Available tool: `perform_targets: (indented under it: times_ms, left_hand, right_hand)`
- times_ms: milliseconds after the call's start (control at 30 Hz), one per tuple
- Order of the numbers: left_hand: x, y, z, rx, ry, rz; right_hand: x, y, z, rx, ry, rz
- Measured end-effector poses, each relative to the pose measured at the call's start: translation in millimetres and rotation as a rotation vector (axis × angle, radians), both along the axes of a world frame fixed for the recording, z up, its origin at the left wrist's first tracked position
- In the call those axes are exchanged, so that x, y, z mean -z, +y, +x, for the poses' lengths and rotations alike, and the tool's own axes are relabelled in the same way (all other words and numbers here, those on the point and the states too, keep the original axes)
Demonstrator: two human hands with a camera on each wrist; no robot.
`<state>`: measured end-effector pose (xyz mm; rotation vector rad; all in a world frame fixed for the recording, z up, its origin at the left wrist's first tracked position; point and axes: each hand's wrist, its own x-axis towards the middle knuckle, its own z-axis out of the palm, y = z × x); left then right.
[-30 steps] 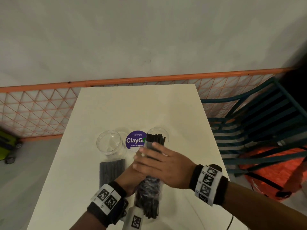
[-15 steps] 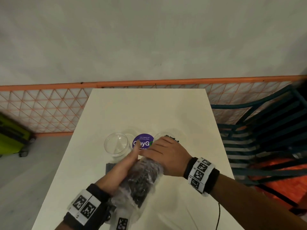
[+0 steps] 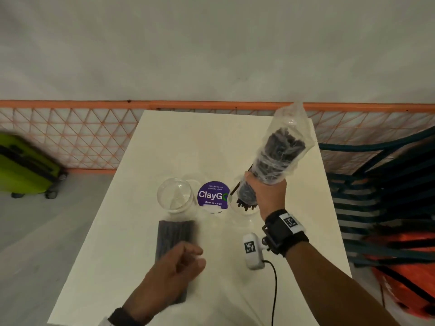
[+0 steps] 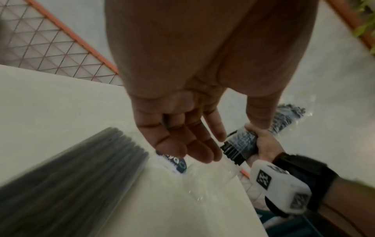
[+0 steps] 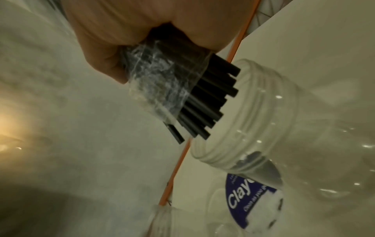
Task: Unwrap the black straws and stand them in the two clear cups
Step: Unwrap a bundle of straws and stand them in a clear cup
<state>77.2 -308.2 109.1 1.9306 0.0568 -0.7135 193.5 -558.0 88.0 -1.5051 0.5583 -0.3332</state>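
My right hand (image 3: 267, 196) grips a bundle of black straws (image 3: 280, 151) in crinkled clear wrap, tilted up and to the right. The bare lower straw ends (image 5: 209, 102) poke out of the wrap just above the mouth of the right clear cup (image 5: 263, 115), which stands on the table (image 3: 240, 220). The left clear cup (image 3: 174, 195) stands empty. A second wrapped bundle of straws (image 3: 175, 234) lies flat in front of it. My left hand (image 3: 186, 257) hovers over its near end, fingers relaxed (image 4: 188, 141), holding nothing.
A purple ClayGo sticker (image 3: 213, 195) lies between the cups on the white table (image 3: 188, 142). Stacked teal chairs (image 3: 381, 184) and an orange bag (image 3: 404, 267) stand to the right. An orange mesh fence (image 3: 70, 135) runs behind, with a green suitcase (image 3: 23, 165) at left.
My left hand has let go of the bundle and drawn back left over the lying bundle. My right hand has swung the wrapped bundle up, its open end now down over the right cup.
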Motion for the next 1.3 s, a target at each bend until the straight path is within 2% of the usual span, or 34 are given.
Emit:
perform_targets:
  times_ms: [167,467,600,733,833,1033,1300]
  left_hand:
    - [18,7,-31,0.083,0.07,0.168]
    - [21,7,-27,0.09,0.001,0.219]
    - [16,0,-24,0.09,-0.022,0.167]
    - [14,2,-24,0.053,0.005,0.114]
    - [15,5,-24,0.041,0.024,0.082]
    - [11,4,-23,0.048,0.013,0.074]
    - [11,4,-20,0.04,-0.017,0.101]
  right_hand:
    - [16,-1,-5,-0.004,0.054,-0.107]
    - [20,-1,-10,-0.126,0.1,-0.4]
    - [26,-2,-16,-0.129,0.042,-0.263]
    - [14,-7,-14,-0.084,-0.067,-0.154]
    - [9,-11,-8,-0.067,-0.062,-0.175]
    - [15,-12,-16,-0.18,-0.026,-0.295]
    - [10,-11,-21,-0.104,-0.091,-0.076]
